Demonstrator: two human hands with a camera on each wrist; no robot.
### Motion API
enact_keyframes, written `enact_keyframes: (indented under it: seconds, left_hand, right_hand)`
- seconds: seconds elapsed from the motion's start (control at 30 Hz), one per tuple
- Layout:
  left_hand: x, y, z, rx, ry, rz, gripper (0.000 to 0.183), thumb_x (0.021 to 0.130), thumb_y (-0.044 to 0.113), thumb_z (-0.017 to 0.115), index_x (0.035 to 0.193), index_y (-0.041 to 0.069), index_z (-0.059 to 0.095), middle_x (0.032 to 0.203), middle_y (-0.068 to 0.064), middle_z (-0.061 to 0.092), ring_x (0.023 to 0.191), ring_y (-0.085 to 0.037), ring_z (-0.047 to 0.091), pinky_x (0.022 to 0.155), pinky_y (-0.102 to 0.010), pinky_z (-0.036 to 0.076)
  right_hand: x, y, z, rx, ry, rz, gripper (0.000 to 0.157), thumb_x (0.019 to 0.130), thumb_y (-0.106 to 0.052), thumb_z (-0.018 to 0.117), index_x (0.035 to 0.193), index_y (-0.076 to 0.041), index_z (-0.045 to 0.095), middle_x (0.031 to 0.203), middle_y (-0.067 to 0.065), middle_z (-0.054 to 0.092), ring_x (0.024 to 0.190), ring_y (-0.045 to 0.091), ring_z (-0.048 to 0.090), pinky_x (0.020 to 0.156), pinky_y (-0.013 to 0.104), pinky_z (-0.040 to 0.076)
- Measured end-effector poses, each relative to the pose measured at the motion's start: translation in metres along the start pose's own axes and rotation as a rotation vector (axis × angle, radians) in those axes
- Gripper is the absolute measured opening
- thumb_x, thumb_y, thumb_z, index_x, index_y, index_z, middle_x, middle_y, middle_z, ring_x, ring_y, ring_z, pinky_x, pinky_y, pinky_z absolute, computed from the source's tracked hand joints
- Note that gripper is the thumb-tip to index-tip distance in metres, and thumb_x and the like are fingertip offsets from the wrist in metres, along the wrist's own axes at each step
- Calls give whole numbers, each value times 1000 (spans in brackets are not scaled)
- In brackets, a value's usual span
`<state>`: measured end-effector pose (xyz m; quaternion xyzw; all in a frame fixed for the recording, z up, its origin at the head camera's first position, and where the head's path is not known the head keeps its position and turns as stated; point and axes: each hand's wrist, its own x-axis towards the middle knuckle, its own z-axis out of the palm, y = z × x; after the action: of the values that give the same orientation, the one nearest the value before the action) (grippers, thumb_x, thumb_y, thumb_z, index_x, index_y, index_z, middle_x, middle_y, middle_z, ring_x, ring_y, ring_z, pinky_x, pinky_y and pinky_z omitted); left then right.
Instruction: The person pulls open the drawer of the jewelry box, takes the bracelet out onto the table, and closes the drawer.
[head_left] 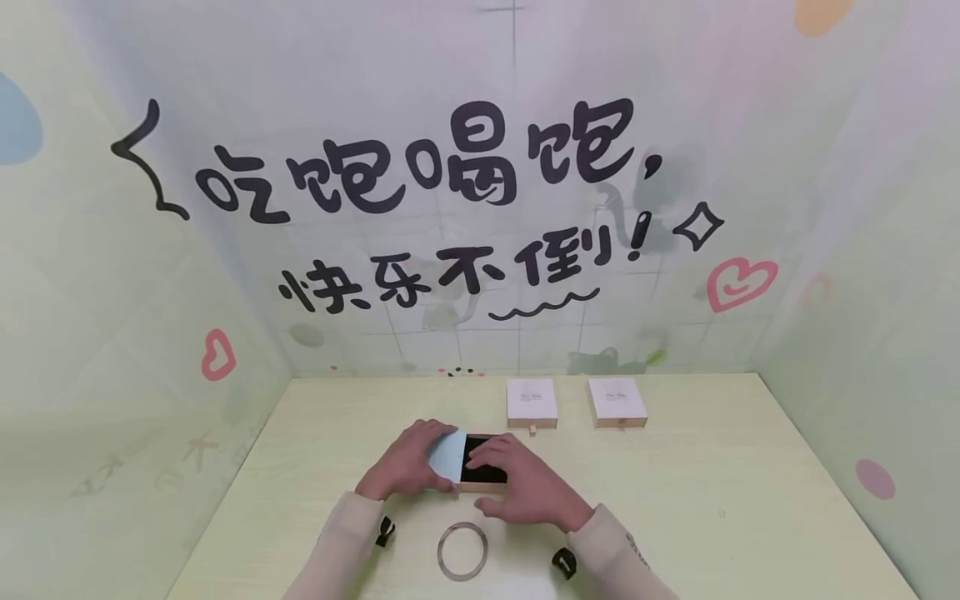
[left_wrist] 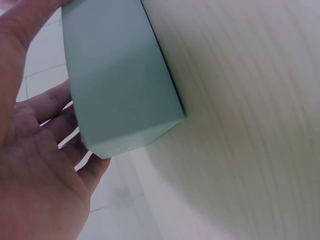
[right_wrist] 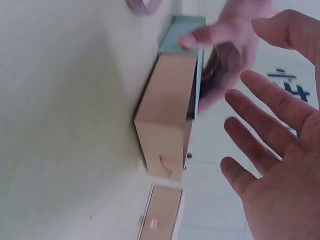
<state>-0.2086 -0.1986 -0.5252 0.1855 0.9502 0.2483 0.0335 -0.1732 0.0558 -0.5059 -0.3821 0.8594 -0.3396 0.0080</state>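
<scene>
Head view, and the pale-blue sleeve (head_left: 448, 454) sat mid-table (head_left: 697, 500), the left hand (head_left: 407, 460) clamped around it, thumb on one side, fingers on the other! Out of its end stood the pinkish drawer (right_wrist: 165, 90), dark lining bared, so the opening looked well under way, perhaps done. The right hand (head_left: 521, 485) hovered over that lining, fingers spread apart and gripping nothing. And the bangle (head_left: 441, 552)? Lying on the table, near side of the box, outside the drawer, so any packing seemed undone, and the drawer not pushed home. Behind, the left white box (head_left: 532, 402) and right white box (head_left: 617, 400) stood closed, untouched by either hand.
</scene>
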Motion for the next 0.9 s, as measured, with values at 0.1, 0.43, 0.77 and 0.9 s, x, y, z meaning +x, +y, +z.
enact_keyframes:
  seconds: [0.1, 0.43, 0.77, 0.9]
  left_hand:
    - [-1, 1, 0, 3, -2, 0, 95, 58, 43, 99, 140, 15, 60, 132, -3, 64, 116, -22, 55, 94, -45, 50]
    - [-2, 3, -1, -10, 1, -4, 95, 58, 42, 99, 140, 15, 60, 130, -3, 64, 114, -22, 55, 92, -45, 51]
    - [-3, 4, -1, -9, 5, -9, 94, 58, 40, 99, 139, 15, 60, 129, -3, 64, 112, -21, 55, 91, -44, 52]
    - [-4, 5, -1, -11, 11, -9, 93, 58, 39, 100, 139, 15, 61, 129, -3, 64, 112, -21, 54, 90, -44, 52]
  right_hand:
    - [0, 7, -5, 47, 40, 51, 43, 85, -24, 79, 125, -13, 70, 138, 3, 65, 132, 22, 53, 110, 47, 45]
    - [-3, 25, -15, 250, 132, 213, 43, 91, -23, 75, 131, -9, 66, 138, 10, 62, 128, 33, 59, 103, 53, 53]
    - [-3, 38, -14, 393, 192, 465, 46, 94, -27, 72, 134, -5, 65, 128, 15, 69, 112, 31, 68, 88, 41, 58]
    - [0, 42, -13, 395, 210, 558, 33, 94, -25, 71, 119, -4, 72, 111, 11, 74, 94, 21, 70, 73, 33, 56]
